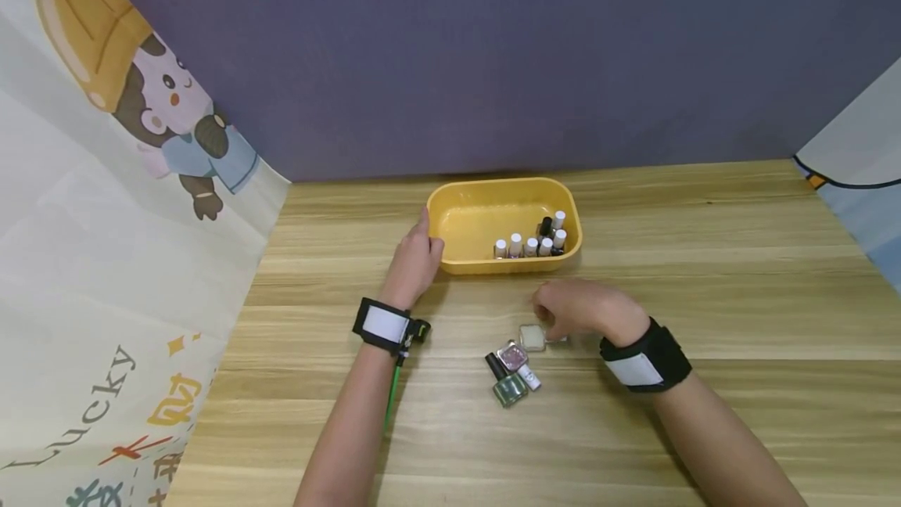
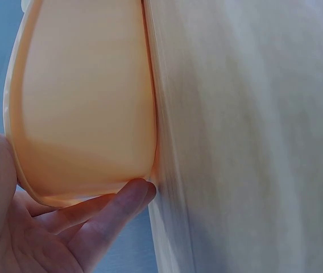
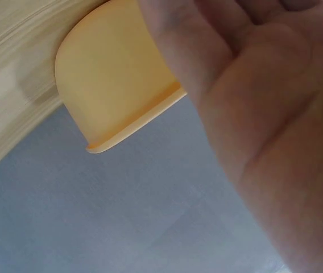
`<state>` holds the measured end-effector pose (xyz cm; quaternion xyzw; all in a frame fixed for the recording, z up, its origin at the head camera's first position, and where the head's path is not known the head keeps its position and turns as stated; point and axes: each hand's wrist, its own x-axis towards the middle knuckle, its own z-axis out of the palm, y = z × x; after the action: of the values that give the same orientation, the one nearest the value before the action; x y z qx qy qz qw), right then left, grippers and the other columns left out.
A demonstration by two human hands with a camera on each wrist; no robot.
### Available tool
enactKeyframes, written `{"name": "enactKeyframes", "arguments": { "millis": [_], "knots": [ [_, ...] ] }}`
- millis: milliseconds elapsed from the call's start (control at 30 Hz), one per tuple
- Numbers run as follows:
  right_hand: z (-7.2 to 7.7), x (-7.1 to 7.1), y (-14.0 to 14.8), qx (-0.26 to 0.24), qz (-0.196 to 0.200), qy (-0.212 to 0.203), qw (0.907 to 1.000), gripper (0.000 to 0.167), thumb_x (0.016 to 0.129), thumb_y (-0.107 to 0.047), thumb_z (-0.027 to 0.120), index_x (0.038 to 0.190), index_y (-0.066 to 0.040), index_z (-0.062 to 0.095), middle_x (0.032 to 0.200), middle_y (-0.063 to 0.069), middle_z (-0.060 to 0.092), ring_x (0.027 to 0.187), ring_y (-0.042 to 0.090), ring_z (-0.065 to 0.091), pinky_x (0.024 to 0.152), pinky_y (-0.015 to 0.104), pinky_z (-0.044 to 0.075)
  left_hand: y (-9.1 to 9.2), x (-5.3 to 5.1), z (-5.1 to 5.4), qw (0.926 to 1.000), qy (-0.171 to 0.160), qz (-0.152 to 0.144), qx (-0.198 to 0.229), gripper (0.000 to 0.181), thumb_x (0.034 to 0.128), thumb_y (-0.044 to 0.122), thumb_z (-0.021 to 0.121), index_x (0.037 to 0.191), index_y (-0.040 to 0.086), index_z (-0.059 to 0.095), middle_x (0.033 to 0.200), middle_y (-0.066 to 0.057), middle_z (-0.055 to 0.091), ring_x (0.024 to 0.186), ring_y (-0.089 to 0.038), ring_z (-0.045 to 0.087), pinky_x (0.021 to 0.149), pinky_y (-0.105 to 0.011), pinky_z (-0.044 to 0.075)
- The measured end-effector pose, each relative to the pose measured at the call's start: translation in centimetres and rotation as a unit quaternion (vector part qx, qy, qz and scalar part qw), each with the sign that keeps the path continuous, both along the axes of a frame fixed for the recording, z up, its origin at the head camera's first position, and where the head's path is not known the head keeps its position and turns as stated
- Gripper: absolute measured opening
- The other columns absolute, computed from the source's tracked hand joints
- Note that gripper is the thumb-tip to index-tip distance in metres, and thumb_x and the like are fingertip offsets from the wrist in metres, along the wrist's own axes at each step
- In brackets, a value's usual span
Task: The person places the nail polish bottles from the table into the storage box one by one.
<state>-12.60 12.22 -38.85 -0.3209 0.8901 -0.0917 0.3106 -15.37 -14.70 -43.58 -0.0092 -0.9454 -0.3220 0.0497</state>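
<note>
A yellow plastic basket (image 1: 468, 266) stands near the table's back edge, holding several small nail polish bottles with white or black caps at its right end. My left hand (image 1: 414, 260) holds the basket's left end, thumb at the rim and fingers against the outer wall in the left wrist view. In front of the basket, my right hand (image 1: 580, 309) pinches a pale nail polish bottle (image 1: 533, 337) lying on its side; the fingers partly cover its cap. Close by lie a pink glitter nail polish bottle (image 1: 512, 354) and a green nail polish bottle (image 1: 510, 390) with a black cap.
The wood-grain table (image 1: 704, 272) meets a dark blue-grey panel (image 1: 493, 61) behind the basket. A printed cloth (image 1: 105, 257) hangs along the left side. Each wrist wears a black strap, and a green cord (image 1: 392, 397) runs beside the left forearm.
</note>
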Motion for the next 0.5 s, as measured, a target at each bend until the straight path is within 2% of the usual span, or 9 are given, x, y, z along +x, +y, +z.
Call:
{"name": "enactKeyframes", "arguments": {
  "millis": [200,500],
  "knots": [
    [-0.18,-0.09,0.32,-0.02,0.024,0.025,0.9992,0.019,0.076,-0.004,0.071,0.067,-0.014,0.057,0.066,-0.004,0.049,0.059,0.011,0.045,0.054,0.024,0.036,-0.02,0.03,0.06,1.0,-0.006,0.0,0.002,0.065,0.1,0.016,0.045,0.157,-0.001,0.018,0.083,-0.01,0.05,0.05,-0.014,0.042,0.048,-0.03,0.042],
    [-0.29,-0.35,0.15,-0.011,0.032,0.03,0.999,0.019,0.074,0.0,0.072,0.072,-0.013,0.058,0.069,-0.004,0.051,0.063,0.012,0.047,0.057,0.024,0.038,-0.03,0.01,0.07,1.0,-0.007,0.002,0.001,0.065,0.1,0.018,0.044,0.157,0.0,0.018,0.089,-0.011,0.054,0.05,-0.014,0.042,0.049,-0.03,0.043]
  ]
}}
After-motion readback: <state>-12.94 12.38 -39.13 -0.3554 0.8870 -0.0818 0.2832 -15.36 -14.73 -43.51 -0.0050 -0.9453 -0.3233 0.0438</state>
